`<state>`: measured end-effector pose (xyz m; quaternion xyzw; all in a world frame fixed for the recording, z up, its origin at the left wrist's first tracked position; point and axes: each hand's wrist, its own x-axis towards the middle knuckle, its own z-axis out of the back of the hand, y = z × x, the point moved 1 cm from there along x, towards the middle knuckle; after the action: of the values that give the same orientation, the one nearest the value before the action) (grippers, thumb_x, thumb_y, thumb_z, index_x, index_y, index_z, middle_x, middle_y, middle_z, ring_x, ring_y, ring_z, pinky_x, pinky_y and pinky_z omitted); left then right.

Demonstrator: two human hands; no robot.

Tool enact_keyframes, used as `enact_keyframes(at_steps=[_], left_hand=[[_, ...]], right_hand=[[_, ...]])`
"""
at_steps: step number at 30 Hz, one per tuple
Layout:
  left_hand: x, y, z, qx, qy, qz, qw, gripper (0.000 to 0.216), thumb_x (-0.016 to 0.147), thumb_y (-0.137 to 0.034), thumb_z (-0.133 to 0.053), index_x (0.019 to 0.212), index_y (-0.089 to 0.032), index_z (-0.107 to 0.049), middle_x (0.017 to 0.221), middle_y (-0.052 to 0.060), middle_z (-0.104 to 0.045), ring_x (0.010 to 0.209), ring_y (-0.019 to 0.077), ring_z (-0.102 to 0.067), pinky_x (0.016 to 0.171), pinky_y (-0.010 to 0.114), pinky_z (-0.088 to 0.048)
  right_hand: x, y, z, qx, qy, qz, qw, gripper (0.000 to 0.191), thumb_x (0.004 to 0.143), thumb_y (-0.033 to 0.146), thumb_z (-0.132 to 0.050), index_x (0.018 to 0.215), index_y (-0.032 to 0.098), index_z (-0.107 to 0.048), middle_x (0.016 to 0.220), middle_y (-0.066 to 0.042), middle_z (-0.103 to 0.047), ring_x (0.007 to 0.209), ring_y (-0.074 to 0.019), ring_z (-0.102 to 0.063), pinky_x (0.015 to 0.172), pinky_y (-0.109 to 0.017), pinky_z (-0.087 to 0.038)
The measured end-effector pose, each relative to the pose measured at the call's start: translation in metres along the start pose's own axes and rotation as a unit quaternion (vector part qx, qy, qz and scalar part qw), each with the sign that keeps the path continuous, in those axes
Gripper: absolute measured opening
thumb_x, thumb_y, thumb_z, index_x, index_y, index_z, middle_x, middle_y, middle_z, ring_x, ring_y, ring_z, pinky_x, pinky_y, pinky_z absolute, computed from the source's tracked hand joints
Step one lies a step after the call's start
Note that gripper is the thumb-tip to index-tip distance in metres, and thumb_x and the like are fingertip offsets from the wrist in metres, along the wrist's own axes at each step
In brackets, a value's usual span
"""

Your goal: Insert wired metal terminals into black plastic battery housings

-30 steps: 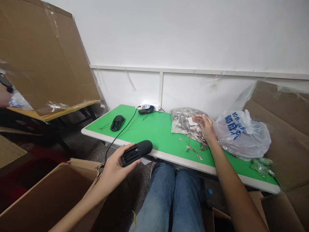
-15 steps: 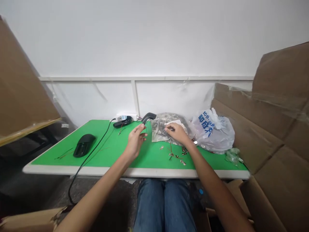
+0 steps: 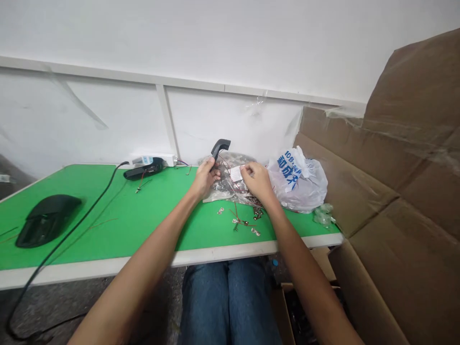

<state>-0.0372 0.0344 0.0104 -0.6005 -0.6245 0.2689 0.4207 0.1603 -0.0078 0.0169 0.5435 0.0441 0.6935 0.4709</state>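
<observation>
My left hand (image 3: 204, 177) grips a black plastic housing (image 3: 220, 146) and holds it upright above the green table (image 3: 108, 225). My right hand (image 3: 256, 179) rests on a clear bag of small metal parts (image 3: 230, 184), fingers touching its white label (image 3: 236, 173). Loose wired metal terminals (image 3: 244, 221) lie on the table just in front of the right hand.
A second black housing (image 3: 45, 220) lies at the table's left. A black cable (image 3: 89, 206) runs to a white power strip (image 3: 154, 159) by the wall, beside a black device (image 3: 143, 170). A white printed plastic bag (image 3: 298, 179) sits right. Cardboard sheets (image 3: 402, 191) stand at the right.
My left hand carried the black housing from beside a cardboard box up to the clear bag. My right hand stayed at the bag. The view turned right.
</observation>
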Motion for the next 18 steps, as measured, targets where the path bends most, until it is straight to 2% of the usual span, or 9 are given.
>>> enact_keyframes(at_steps=[4, 6, 9, 12, 16, 18], left_hand=[[-0.004, -0.017, 0.006, -0.077, 0.019, 0.086, 0.993, 0.024, 0.091, -0.035, -0.08, 0.101, -0.018, -0.067, 0.087, 0.002, -0.073, 0.065, 0.0106, -0.068, 0.062, 0.023, -0.058], [-0.005, -0.022, 0.008, -0.095, 0.022, 0.103, 0.99, 0.019, 0.088, -0.026, -0.081, 0.099, -0.017, -0.068, 0.089, 0.003, -0.075, 0.072, 0.0121, -0.072, 0.068, 0.024, -0.06], [-0.009, -0.024, 0.009, -0.091, 0.032, 0.117, 0.988, 0.019, 0.081, -0.017, -0.084, 0.092, -0.016, -0.068, 0.088, 0.003, -0.075, 0.076, 0.0136, -0.074, 0.068, 0.023, -0.06], [-0.014, -0.022, 0.008, -0.071, 0.053, 0.117, 0.989, 0.028, 0.074, -0.017, -0.09, 0.09, -0.015, -0.067, 0.084, 0.001, -0.073, 0.069, 0.0122, -0.072, 0.06, 0.022, -0.058], [-0.013, -0.021, 0.007, -0.072, 0.075, 0.07, 0.992, 0.046, 0.064, -0.021, -0.099, 0.09, -0.017, -0.062, 0.078, -0.005, -0.065, 0.053, 0.0045, -0.057, 0.044, 0.015, -0.045], [-0.011, -0.021, 0.008, -0.073, 0.078, 0.047, 0.993, 0.052, 0.059, -0.025, -0.102, 0.09, -0.017, -0.061, 0.075, -0.007, -0.06, 0.051, 0.0022, -0.052, 0.041, 0.013, -0.039]], right_hand=[[-0.016, 0.002, 0.015, -0.045, -0.084, -0.023, 0.995, 0.038, 0.101, 0.041, -0.053, 0.065, 0.028, -0.048, 0.064, -0.001, -0.05, 0.071, -0.0233, -0.049, 0.082, -0.039, -0.046], [-0.031, 0.007, 0.02, -0.05, -0.084, -0.001, 0.995, 0.034, 0.101, 0.041, -0.054, 0.069, 0.028, -0.052, 0.066, -0.001, -0.051, 0.072, -0.024, -0.051, 0.082, -0.04, -0.046], [-0.054, 0.02, 0.019, -0.027, 0.007, 0.057, 0.998, 0.022, 0.1, 0.039, -0.059, 0.082, 0.027, -0.063, 0.077, -0.005, -0.064, 0.081, -0.0259, -0.059, 0.085, -0.042, -0.048], [-0.066, 0.035, 0.011, 0.002, 0.107, 0.116, 0.987, 0.012, 0.099, 0.033, -0.062, 0.093, 0.026, -0.07, 0.094, -0.007, -0.074, 0.095, -0.0275, -0.065, 0.094, -0.045, -0.05], [-0.062, 0.047, -0.007, 0.015, 0.244, 0.151, 0.958, 0.012, 0.096, 0.03, -0.071, 0.105, 0.024, -0.075, 0.104, -0.008, -0.076, 0.105, -0.0269, -0.066, 0.098, -0.044, -0.051], [-0.058, 0.049, -0.015, 0.009, 0.315, 0.162, 0.935, 0.01, 0.095, 0.028, -0.075, 0.104, 0.024, -0.077, 0.105, -0.007, -0.078, 0.106, -0.026, -0.067, 0.099, -0.042, -0.052]])
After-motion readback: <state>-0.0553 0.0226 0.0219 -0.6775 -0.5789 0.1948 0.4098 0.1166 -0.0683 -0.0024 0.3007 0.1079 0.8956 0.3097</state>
